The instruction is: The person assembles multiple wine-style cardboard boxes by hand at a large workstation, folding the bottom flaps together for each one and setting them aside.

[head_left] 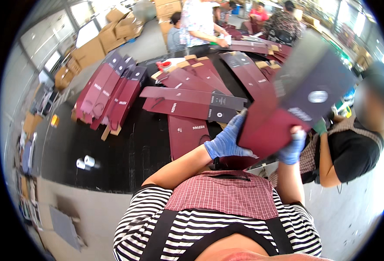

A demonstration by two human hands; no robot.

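A large maroon and dark grey paper bag point(266, 126) is raised in front of me, tilted up to the right. Its upper part is smeared by motion. Blue gloves cover both my hands. My left hand point(229, 139) grips the bag's lower left edge, thumb below and fingers reaching up along the side. On the opposite edge my right hand point(293, 145) is closed, with the thumb pressed on the bag's face. Just left of it, flat maroon bags point(187, 104) with dark cord handles lie across each other on the black table point(126, 158).
More bags point(109, 89) are piled at the table's left. Two white rolls point(85, 162) lie near its front edge, and a red tape roll point(166, 64) is farther back. A co-worker point(344, 148) is close on my right; other people point(200, 26) work at the far side.
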